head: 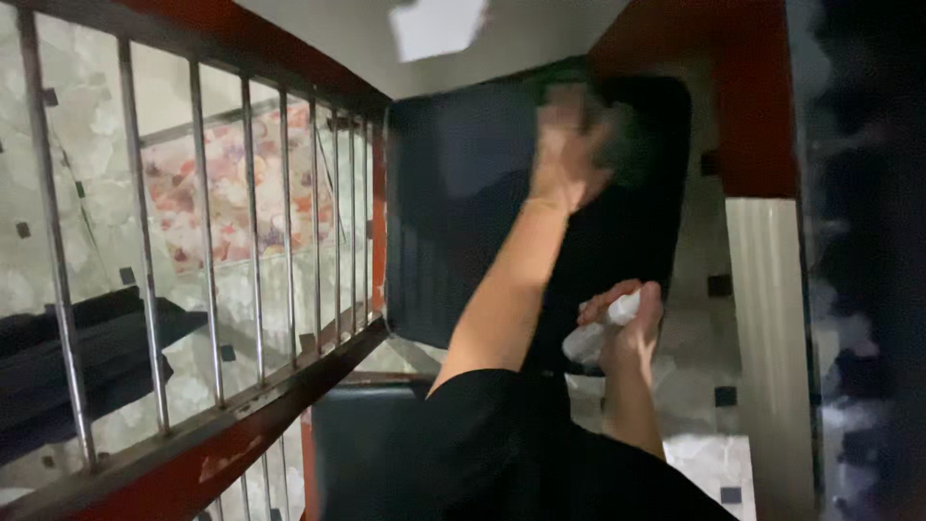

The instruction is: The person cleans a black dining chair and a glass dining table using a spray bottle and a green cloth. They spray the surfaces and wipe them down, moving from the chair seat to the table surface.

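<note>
Up high, left hand [564,154] pressed flat (blurred, so fingers hard to tell) against dark panel [463,193] beside railing [251,222]; lower down, right hand [627,328] closed around white bottle [593,338], kept ready.

Left hand [569,154] raised on outstretched arm, right hand [627,323] low and closed.

The dark panel [463,193] looked smooth and matt, like padded leatherette or plastic, though blur hid its grain. The railing [207,232] had thin bare-metal bars, dull grey, under a red-painted rail, chipped in spots. The floor [694,396] looked like polished pale stone with small dark inset tiles. The white object [603,333] in the right hand [632,333] looked soft and crumpled.
</note>
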